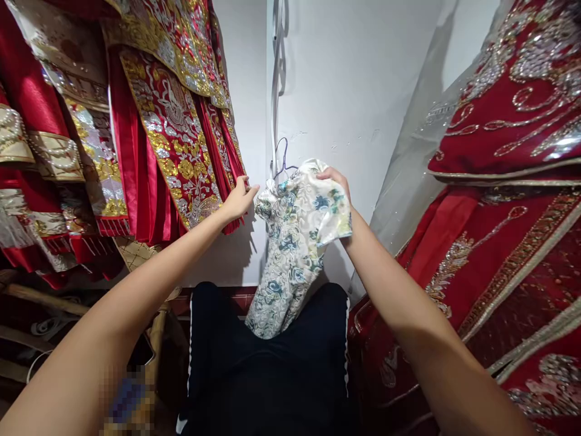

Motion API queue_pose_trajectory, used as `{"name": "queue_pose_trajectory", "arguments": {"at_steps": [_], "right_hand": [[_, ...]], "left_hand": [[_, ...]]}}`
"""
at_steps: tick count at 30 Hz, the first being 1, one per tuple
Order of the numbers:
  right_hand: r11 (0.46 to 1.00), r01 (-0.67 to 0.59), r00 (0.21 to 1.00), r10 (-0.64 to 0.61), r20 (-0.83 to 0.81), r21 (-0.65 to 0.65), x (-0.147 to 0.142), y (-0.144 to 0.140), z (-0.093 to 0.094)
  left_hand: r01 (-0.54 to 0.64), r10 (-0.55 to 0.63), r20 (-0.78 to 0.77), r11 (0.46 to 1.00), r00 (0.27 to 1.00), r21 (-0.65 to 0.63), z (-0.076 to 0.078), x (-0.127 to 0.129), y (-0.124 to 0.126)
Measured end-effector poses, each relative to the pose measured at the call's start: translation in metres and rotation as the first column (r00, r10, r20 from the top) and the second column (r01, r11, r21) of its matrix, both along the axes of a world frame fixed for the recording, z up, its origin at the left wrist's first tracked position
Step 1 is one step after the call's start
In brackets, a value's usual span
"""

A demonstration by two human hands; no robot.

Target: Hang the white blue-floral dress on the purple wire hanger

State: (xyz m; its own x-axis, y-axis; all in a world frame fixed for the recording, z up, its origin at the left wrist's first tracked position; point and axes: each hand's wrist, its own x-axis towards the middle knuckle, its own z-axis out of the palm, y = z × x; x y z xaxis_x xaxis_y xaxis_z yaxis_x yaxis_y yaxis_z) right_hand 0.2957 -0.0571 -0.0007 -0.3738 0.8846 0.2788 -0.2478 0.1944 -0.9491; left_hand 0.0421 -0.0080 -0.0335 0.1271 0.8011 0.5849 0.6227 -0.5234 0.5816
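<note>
Silky floral dress in both hands

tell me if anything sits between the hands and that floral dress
Nothing visible does. The left hand grips the floral dress at its upper left edge, and the right hand holds the top right fold. The red embroidered garments hang just left of the left hand, beside it, not in between.

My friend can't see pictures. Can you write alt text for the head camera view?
Two bare hands hold up a floral dress on a hanger: left hand, right hand. Red and gold gowns hang either side.
</note>
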Motion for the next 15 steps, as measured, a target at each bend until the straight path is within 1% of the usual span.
{"name": "queue_pose_trajectory", "arguments": {"at_steps": [2,4,5,7,9,10,11,12,13,14,15], "right_hand": [[0.998,-0.038,0.997,0.034,0.065,0.058,-0.001,-0.018,0.0],[0.978,-0.135,0.967,0.096,0.234,0.157,-0.01,-0.041,-0.005],[0.955,-0.208,0.929,0.126,0.347,0.211,-0.017,-0.053,-0.01],[0.88,-0.376,0.812,0.162,0.56,0.289,-0.032,-0.071,-0.021],[0.792,-0.527,0.68,0.176,0.712,0.307,-0.043,-0.075,-0.034],[0.757,-0.571,0.633,0.159,0.757,0.318,-0.045,-0.072,-0.04],[0.735,-0.581,0.618,0.119,0.777,0.35,-0.045,-0.064,-0.045],[0.724,-0.549,0.641,0.045,0.766,0.417,-0.042,-0.054,-0.049],[0.712,-0.467,0.696,-0.071,0.715,0.525,-0.037,-0.042,-0.053],[0.68,-0.343,0.753,-0.213,0.622,0.648,-0.029,-0.03,-0.055],[0.626,-0.2,0.792,-0.35,0.5,0.754,-0.02,-0.018,-0.057]], "left_hand": [[0.053,-0.053,0.058,0.999,0.997,0.005,0.008,0.007,-0.009],[0.148,-0.143,0.116,0.988,0.983,-0.037,0.019,0.015,-0.015],[0.211,-0.202,0.112,0.974,0.973,-0.077,0.025,0.018,-0.018],[0.304,-0.305,0.021,0.935,0.952,-0.181,0.033,0.021,-0.025],[0.311,-0.357,-0.137,0.911,0.924,-0.27,0.036,0.02,-0.034],[0.304,-0.37,-0.205,0.907,0.906,-0.292,0.035,0.018,-0.04],[0.312,-0.39,-0.252,0.901,0.886,-0.3,0.034,0.015,-0.047],[0.344,-0.427,-0.271,0.888,0.863,-0.304,0.033,0.012,-0.054],[0.396,-0.479,-0.265,0.863,0.837,-0.313,0.033,0.007,-0.061],[0.453,-0.535,-0.236,0.83,0.811,-0.325,0.033,0.003,-0.068],[0.501,-0.58,-0.191,0.796,0.792,-0.339,0.034,-0.001,-0.073]]}}
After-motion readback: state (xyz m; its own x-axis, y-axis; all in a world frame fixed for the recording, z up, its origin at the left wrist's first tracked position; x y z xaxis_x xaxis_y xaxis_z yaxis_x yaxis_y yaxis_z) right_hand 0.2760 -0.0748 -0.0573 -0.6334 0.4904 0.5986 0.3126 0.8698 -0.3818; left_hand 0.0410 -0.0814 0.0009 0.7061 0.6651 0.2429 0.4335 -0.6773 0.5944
